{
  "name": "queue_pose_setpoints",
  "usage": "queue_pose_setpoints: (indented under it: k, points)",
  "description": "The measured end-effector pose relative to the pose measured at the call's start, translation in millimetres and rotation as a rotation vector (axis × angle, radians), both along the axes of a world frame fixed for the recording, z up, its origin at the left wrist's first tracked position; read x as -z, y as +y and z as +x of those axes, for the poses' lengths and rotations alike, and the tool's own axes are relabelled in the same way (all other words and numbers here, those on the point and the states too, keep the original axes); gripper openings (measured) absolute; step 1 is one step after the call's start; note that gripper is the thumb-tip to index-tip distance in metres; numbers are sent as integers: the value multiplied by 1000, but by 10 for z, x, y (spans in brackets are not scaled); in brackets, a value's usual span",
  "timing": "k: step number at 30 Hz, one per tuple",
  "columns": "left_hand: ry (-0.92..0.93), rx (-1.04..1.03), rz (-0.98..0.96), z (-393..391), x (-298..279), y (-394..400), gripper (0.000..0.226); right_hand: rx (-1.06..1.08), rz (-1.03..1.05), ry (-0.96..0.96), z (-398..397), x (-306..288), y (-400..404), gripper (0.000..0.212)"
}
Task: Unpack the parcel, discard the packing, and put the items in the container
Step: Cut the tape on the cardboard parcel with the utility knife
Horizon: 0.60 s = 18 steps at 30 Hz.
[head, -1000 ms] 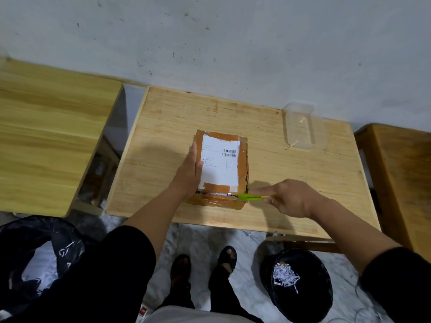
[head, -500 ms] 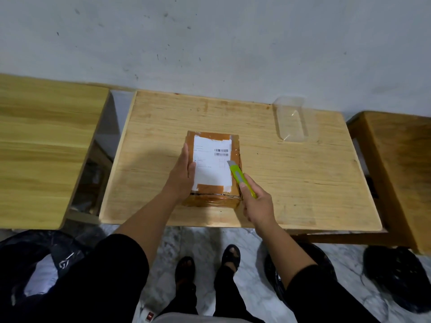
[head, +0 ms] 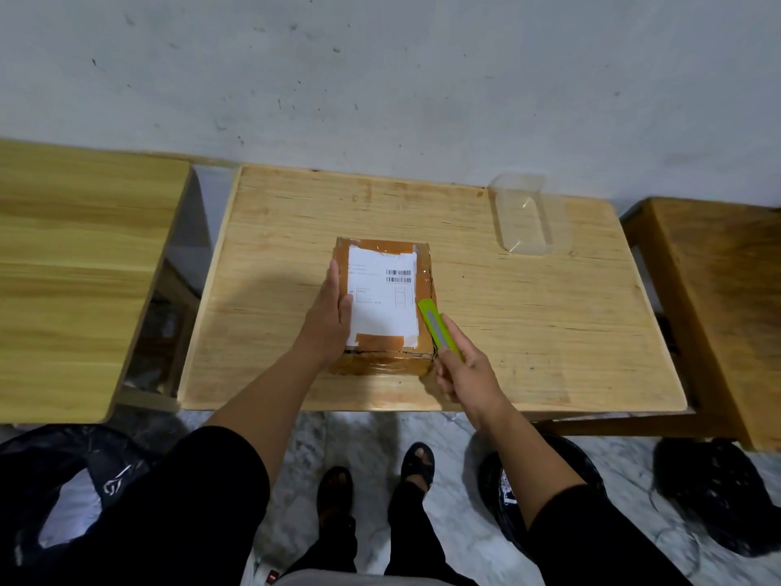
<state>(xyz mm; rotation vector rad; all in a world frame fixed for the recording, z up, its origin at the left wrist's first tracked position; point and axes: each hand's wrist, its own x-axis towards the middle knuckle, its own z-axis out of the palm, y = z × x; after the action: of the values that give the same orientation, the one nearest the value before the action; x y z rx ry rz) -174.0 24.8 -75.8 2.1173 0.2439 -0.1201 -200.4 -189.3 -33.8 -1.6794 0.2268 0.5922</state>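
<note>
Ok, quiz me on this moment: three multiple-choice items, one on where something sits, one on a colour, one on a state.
1. Where is the clear plastic container?
A. On the middle table's far right part, near the wall
B. On the floor by the feet
C. On top of the parcel

2. What colour is the utility knife handle?
A. Red
B. Lime green
C. Black

3. What state is the parcel in?
A. Emptied and flattened
B. Flaps wide open
C. Closed and taped, with a dark slit along its near top edge

Answers:
1 A: it sits on the bare table right of and beyond the parcel.
2 B: the handle in the right hand is lime green.
3 C: the label lies flat and whole under the left hand, and no flap is lifted.
</note>
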Motion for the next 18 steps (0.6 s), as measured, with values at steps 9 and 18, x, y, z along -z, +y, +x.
queue_pose_setpoints:
  k: [9, 18]
  points:
    - [7, 3, -3, -2, 4, 5, 57, -39, 86, 174, -10, -97, -25, 68]
    - [-3, 1, 2, -8, -51, 0, 56, -94, -135, -28, -271, -21, -69, 57]
